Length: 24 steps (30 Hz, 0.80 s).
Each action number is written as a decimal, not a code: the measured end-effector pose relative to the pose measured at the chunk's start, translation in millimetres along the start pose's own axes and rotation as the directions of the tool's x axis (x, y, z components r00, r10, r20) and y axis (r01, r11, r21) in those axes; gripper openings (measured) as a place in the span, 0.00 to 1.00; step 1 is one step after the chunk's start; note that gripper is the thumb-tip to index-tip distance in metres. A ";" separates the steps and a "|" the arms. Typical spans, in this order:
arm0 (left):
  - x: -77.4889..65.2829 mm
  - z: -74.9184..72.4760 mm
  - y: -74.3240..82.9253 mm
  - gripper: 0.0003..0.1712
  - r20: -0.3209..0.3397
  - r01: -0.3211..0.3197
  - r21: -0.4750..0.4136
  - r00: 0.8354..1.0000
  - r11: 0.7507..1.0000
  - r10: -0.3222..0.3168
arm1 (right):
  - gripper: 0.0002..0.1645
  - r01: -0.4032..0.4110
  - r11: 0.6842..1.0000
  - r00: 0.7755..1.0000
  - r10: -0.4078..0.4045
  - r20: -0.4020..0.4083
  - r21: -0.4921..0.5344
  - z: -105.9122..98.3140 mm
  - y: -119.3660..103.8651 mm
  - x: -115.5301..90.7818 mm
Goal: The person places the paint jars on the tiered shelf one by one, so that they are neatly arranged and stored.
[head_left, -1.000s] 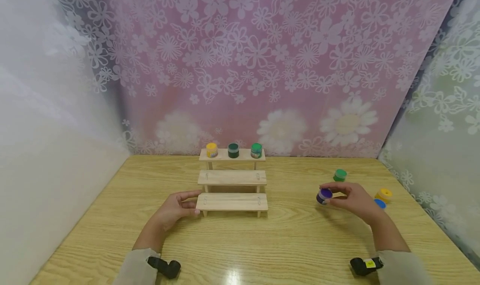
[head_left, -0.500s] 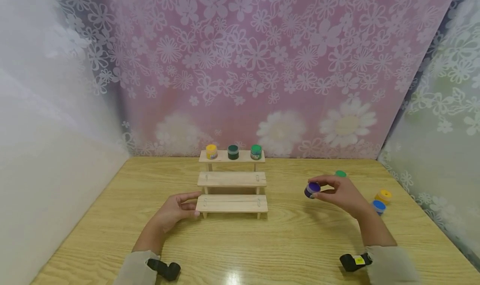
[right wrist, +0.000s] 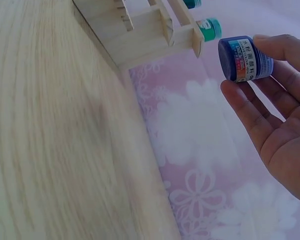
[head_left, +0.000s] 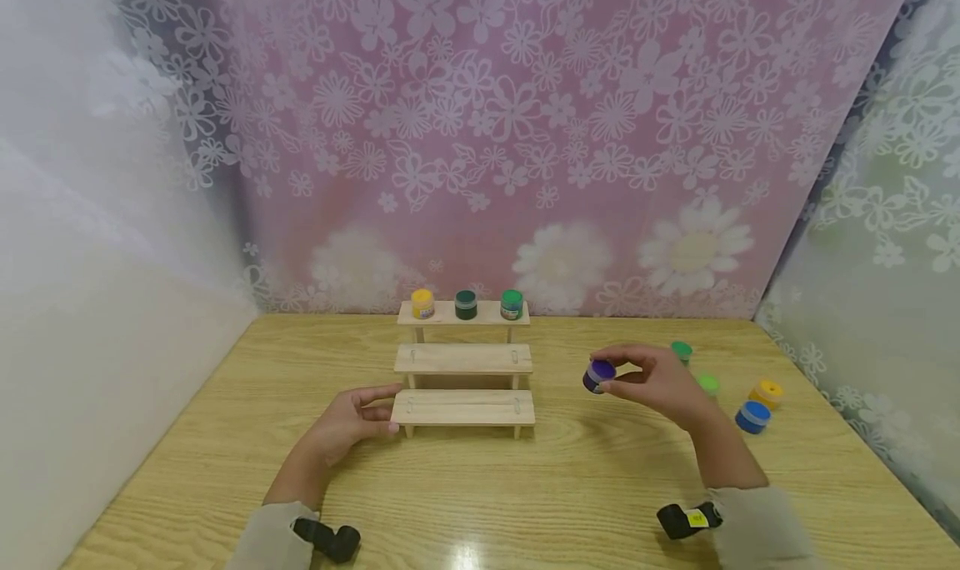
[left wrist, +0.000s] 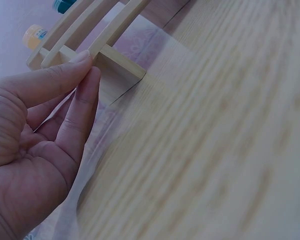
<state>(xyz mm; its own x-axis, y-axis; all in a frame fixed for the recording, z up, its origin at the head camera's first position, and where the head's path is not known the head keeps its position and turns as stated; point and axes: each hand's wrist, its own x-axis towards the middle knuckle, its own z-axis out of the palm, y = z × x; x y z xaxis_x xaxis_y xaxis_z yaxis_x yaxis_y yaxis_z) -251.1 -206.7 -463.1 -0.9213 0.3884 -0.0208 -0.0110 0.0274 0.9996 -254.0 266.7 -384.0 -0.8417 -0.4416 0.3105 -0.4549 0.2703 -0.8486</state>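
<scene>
A three-step wooden display stand (head_left: 463, 407) sits left of centre on the table. My left hand (head_left: 351, 424) holds the left end of its lowest step; the left wrist view shows thumb and fingertips gathered at that wooden edge. Between thumb and fingers, my right hand (head_left: 660, 382) grips a purple paint jar (head_left: 599, 376), raised off the table right of the stand. The jar's printed label (right wrist: 244, 59) faces the right wrist camera. Yellow (head_left: 423, 303), dark green (head_left: 466, 305) and green (head_left: 512, 304) paint jars stand on the top step. Both lower steps are bare.
At the right of the wooden table (head_left: 465, 495) stand more jars: green (head_left: 681, 352), light green (head_left: 707, 384), yellow (head_left: 767, 393) and blue (head_left: 753, 417). A pink flowered curtain (head_left: 480, 137) hangs behind the table, with pale sheets at both sides.
My right hand has carried the purple jar leftward and slightly up, toward the stand. The light green and blue jars came into fuller view. My left hand stays on the stand.
</scene>
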 end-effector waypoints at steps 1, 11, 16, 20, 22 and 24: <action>0.0 0.0 0.0 0.41 -0.002 0.001 0.001 1.000 1.000 -0.001 | 0.24 0.003 1.000 1.000 -0.003 0.003 0.004 1.6 -1.2 1.4; -0.2 0.6 0.4 0.41 -0.009 0.009 -0.007 1.000 1.000 -0.009 | 0.23 0.045 0.999 0.998 -0.045 0.036 0.009 16.1 -14.9 14.3; -0.1 0.5 0.5 0.41 -0.009 0.013 -0.014 1.000 1.000 -0.013 | 0.23 0.055 0.998 0.997 -0.054 0.060 -0.005 22.9 -19.5 23.0; 0.0 0.4 0.4 0.42 -0.009 0.016 -0.011 1.000 1.000 -0.017 | 0.23 0.052 0.999 0.995 -0.051 0.082 -0.016 29.0 -24.0 30.8; 0.0 0.5 0.6 0.42 -0.009 0.017 -0.010 1.000 1.000 -0.017 | 0.22 0.052 0.998 0.995 -0.050 0.092 -0.018 32.3 -27.7 34.7; -0.2 0.6 0.8 0.42 -0.008 0.016 -0.007 1.000 1.000 -0.016 | 0.22 0.056 0.998 0.993 -0.054 0.101 -0.017 35.5 -31.2 38.5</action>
<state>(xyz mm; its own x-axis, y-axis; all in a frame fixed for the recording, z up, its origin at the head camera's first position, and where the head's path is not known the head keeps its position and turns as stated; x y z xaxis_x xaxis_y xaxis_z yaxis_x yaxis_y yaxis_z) -250.7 -206.2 -462.3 -0.9241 0.3803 -0.0369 -0.0289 0.0269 0.9992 -261.9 210.9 -360.8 -0.7821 -0.5401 0.3108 -0.5062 0.2598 -0.8224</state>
